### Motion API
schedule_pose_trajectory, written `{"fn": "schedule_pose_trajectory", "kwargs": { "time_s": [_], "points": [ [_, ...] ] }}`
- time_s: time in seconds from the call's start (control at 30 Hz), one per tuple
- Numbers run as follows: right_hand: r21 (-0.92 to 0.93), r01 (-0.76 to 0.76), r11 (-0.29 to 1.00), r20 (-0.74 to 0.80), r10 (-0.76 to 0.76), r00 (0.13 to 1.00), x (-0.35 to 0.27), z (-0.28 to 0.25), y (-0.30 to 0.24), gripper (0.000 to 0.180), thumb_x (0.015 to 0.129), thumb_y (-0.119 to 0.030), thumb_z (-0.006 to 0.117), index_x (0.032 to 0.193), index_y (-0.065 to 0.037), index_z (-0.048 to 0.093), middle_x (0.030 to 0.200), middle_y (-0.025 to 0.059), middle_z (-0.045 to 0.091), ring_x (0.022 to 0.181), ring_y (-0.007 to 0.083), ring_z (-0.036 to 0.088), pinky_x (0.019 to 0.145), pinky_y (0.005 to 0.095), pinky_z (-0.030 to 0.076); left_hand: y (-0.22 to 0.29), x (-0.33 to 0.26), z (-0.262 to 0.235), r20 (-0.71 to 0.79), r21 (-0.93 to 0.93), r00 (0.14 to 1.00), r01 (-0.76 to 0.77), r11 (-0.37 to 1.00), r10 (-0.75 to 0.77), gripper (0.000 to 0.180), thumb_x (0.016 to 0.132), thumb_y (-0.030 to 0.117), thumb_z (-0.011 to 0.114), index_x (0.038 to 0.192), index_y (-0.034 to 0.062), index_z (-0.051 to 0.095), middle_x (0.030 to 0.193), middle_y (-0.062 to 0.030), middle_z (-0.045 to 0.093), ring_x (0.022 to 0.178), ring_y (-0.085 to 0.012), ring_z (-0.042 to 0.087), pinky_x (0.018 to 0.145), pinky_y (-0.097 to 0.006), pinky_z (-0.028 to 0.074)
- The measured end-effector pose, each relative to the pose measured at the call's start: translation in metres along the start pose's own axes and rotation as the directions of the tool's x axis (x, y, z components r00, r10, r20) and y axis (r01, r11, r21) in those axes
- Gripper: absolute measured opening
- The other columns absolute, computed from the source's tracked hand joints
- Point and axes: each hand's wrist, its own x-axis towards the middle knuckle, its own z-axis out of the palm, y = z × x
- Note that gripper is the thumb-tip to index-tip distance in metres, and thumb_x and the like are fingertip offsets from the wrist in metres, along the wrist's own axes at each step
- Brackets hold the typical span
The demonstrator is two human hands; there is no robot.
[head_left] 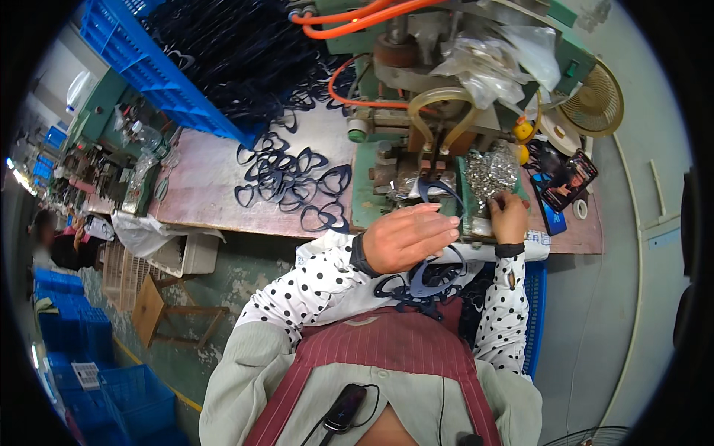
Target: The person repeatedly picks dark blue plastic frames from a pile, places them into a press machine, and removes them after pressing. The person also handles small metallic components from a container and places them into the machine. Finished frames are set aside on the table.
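My left hand (409,239) is in front of the green press, its fingers close together over a navy loop-shaped piece (443,189). The piece curves up from the fingers to just below the press head (430,160); my thumb is hidden. At the right, my right hand (509,215) reaches into the near end of a tray of small silvery metal parts (491,169). Its fingers are bent together, and whatever is between the tips is too small to make out. More navy loops (424,282) lie on my lap below the hands.
A heap of navy loops (279,178) covers part of the table left of the press. Behind it stands a blue crate (171,82) full of dark pieces. Phones (569,181) and a tape roll (580,209) lie at the right. A wooden stool (160,308) stands on the floor.
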Motion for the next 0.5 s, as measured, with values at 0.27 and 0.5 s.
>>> {"fn": "schedule_pose_trajectory", "kwargs": {
  "time_s": [0.27, 0.5],
  "points": [
    [0.312, 0.142, 0.939, -0.288, -0.049, 0.956, 0.001, 0.018, 0.021, 0.016, 0.082, -0.014, 0.069, 0.089, -0.001, 0.071, 0.084, 0.0137, 0.068, 0.079, 0.0304, 0.064, 0.075, 0.0380, 0.049, -0.012, -0.056, -0.010, -0.204, 0.205, 0.972, 0.160, 0.966, -0.118, 0.027, 0.074, 0.009, 0.068, 0.100, 0.0093, 0.069, 0.099, -0.0064, 0.069, 0.092, -0.0245, 0.066, 0.077, -0.038, 0.047],
    [0.233, 0.129, 0.964, -0.456, -0.009, 0.890, -0.005, 0.015, -0.006, 0.007, 0.078, -0.013, 0.071, 0.085, -0.009, 0.071, 0.078, 0.0116, 0.068, 0.073, 0.0325, 0.063, 0.070, 0.0422, 0.049, -0.078, -0.130, -0.036, -0.144, 0.712, 0.644, 0.595, 0.373, -0.752, 0.017, 0.081, 0.020, 0.067, 0.093, 0.0076, 0.066, 0.097, -0.0157, 0.058, 0.088, -0.0355, 0.058, 0.074, -0.045, 0.046]
  ]
}}
